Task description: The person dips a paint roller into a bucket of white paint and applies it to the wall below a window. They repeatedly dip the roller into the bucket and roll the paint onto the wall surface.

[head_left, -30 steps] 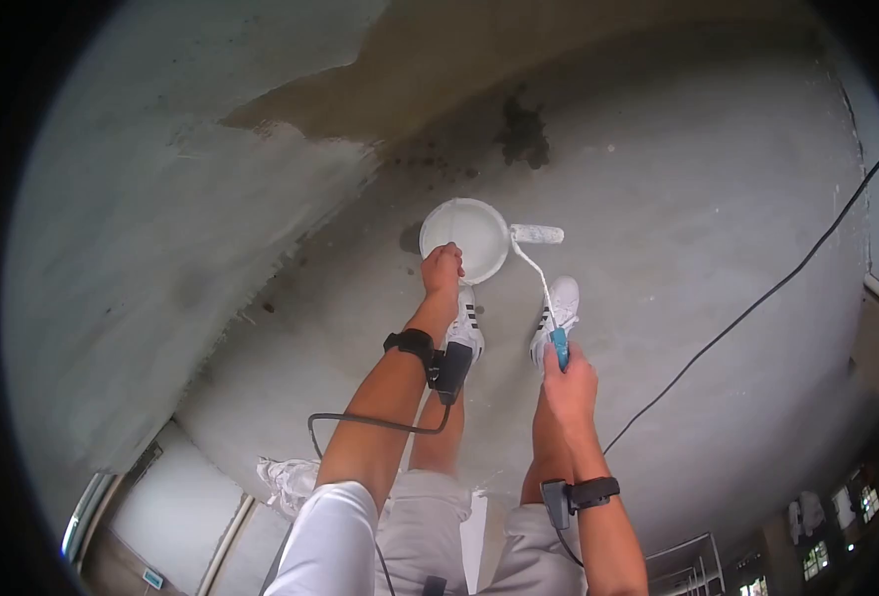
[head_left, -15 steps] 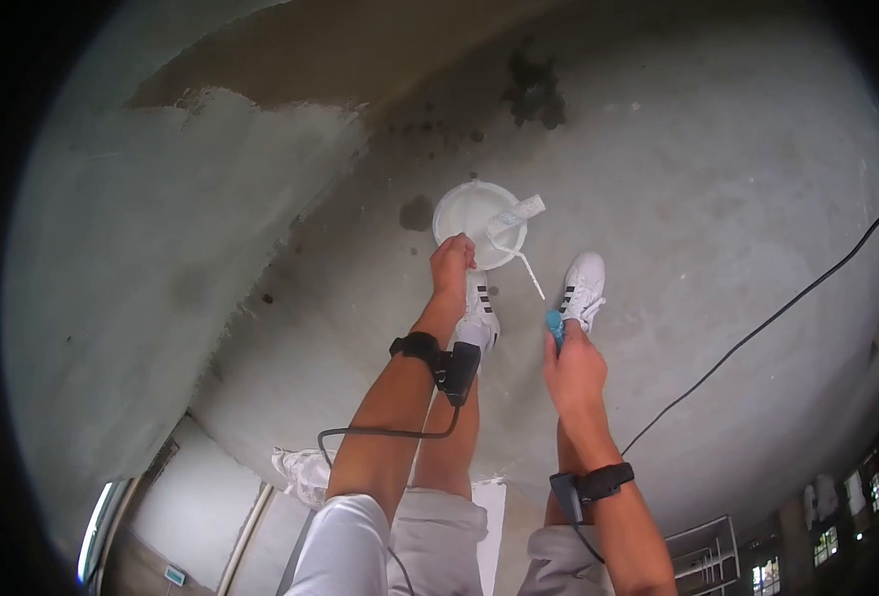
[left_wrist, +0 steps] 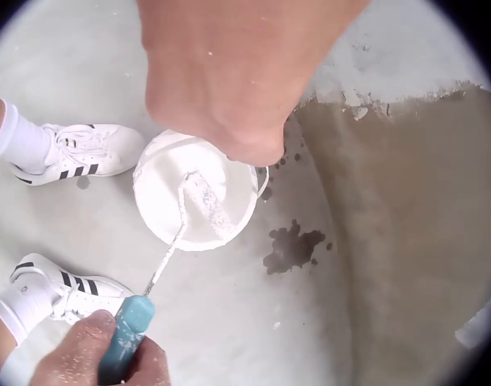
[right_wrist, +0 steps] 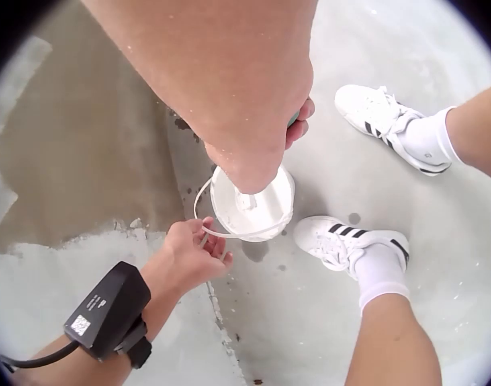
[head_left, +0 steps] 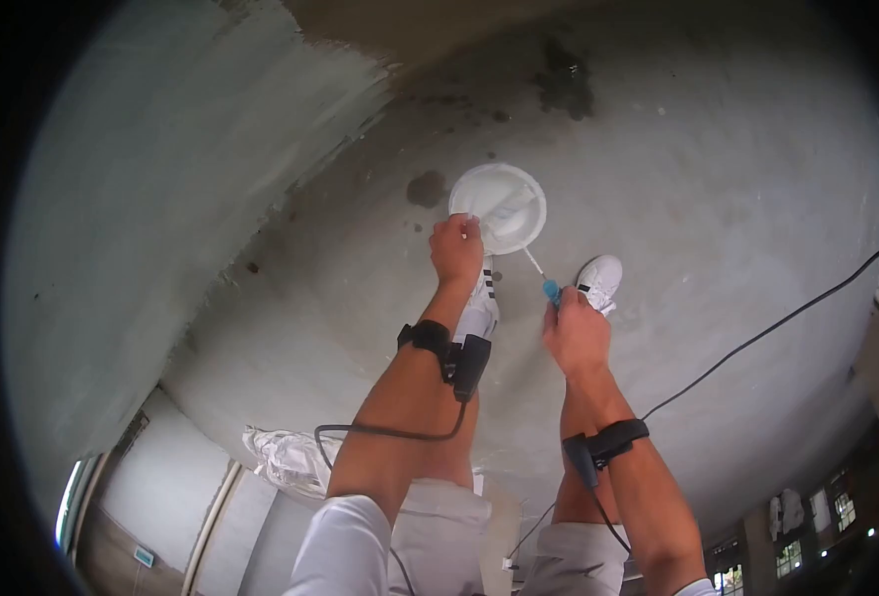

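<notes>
The left hand (head_left: 456, 248) grips the thin white handle (right_wrist: 231, 235) of the bucket (head_left: 542, 209), while the right hand (head_left: 579, 336) is wrapped round the blue grip (head_left: 552, 291) of the paint roller (left_wrist: 209, 207). In the head view, a pale wall (head_left: 191, 179) fills the left side, with crumpled white wrapping (head_left: 286, 462) at lower left. The bucket sits on the grey floor (head_left: 737, 219), just above the middle of the frame, with the roller's head inside it. The left shoe (head_left: 479, 308) is just below the bucket; the right shoe (head_left: 600, 278) is farther right, near the blue grip. A black cable (head_left: 777, 329) slants across the right side.
</notes>
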Demonstrator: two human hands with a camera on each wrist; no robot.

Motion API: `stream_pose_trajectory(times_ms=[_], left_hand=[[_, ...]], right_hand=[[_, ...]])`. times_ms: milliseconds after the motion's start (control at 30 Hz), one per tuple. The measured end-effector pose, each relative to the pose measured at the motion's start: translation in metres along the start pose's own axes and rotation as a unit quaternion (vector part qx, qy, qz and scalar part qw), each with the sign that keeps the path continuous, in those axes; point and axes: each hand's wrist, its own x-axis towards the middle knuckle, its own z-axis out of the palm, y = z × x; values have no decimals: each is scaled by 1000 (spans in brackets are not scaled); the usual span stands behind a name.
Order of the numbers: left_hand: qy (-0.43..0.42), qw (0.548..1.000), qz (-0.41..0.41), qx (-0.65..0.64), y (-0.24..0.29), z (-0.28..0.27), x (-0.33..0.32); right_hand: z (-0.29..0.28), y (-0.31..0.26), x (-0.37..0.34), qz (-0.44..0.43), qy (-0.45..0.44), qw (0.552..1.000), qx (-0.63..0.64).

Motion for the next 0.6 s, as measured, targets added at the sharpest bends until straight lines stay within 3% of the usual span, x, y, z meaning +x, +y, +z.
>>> stream_pose_trajectory(times_ms=[167,433,600], left_hand=[[-48,997,0,65,12,-16,-14],[-23,999,-34,-5,18,-3,-26],[3,998,-46,-46,26,3,8]], right_hand=[[-17,-4,10,-47,-17,997,-60],[-52,-6,7,-106,-60,989,-81],[-75,-20,-1,-103,-76,990,-63]])
